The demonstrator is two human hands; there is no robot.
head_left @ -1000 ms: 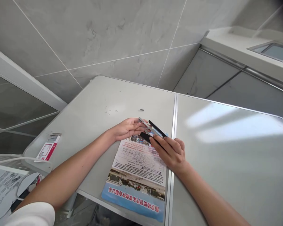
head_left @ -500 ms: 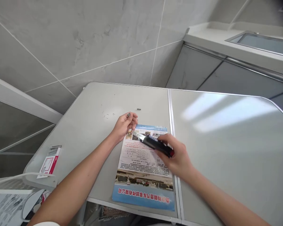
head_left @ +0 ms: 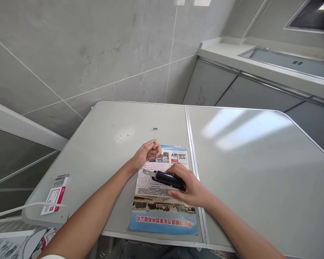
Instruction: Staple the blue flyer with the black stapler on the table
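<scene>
A printed flyer (head_left: 164, 205) lies flat on the grey folding table (head_left: 110, 151), near its front edge. My right hand (head_left: 187, 187) grips a black stapler (head_left: 167, 178) with a metal nose and holds it down on the flyer's middle. My left hand (head_left: 148, 153) rests at the flyer's top left corner, fingers curled in a pinch round a small metal piece that I cannot make out. A single small metal bit (head_left: 155, 128) lies on the table beyond my left hand.
A red and white staple box (head_left: 55, 194) sits at the table's left corner. A metal seam (head_left: 191, 144) splits the tabletop in two. A counter with a sunken basin (head_left: 286, 63) runs along the right. Tiled wall stands behind.
The stapler was open between both hands a second ago. Now it is shut, and my right hand has brought it down onto the flyer. My left hand drew back with a small piece.
</scene>
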